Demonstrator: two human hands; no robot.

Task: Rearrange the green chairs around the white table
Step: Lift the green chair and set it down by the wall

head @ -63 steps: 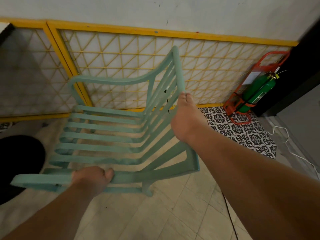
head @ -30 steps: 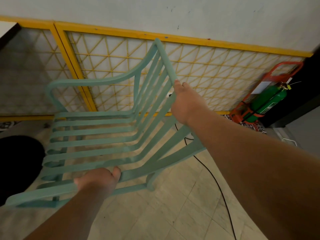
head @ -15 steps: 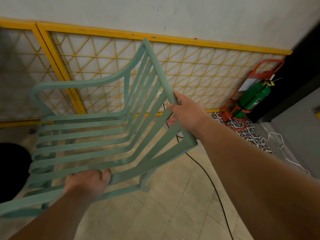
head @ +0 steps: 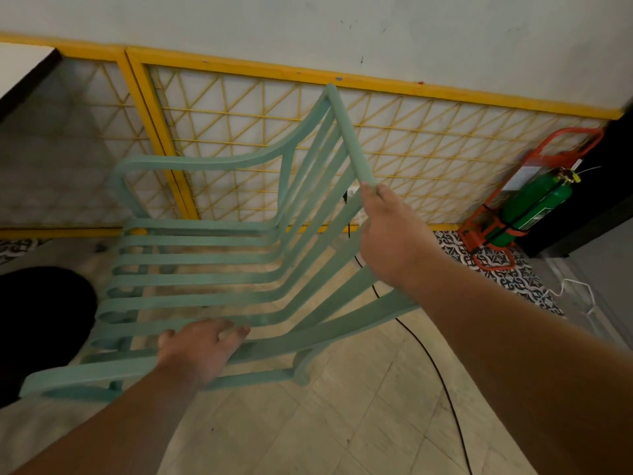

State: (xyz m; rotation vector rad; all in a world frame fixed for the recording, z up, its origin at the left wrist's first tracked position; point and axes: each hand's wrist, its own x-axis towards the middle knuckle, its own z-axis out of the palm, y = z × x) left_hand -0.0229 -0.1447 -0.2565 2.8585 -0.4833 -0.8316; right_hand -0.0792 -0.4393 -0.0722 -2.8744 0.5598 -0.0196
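A pale green slatted armchair (head: 205,262) fills the middle of the view, tilted, its seat facing left and its back rising to the right. My left hand (head: 200,351) lies over the near armrest rail, fingers curled on it. My right hand (head: 387,234) grips the top rail of the backrest near its lower end. A corner of the white table (head: 20,65) shows at the far upper left.
A yellow lattice fence (head: 428,138) runs along the wall behind the chair. A green cylinder in a red stand (head: 534,207) leans at the right on patterned tiles. A black cable (head: 435,368) crosses the floor. A dark round shape (head: 37,323) lies at left.
The chair has swung and shifted slightly right in view, its back tilting more upright. My left hand's fingers have loosened over the armrest. My right hand has kept its hold on the backrest.
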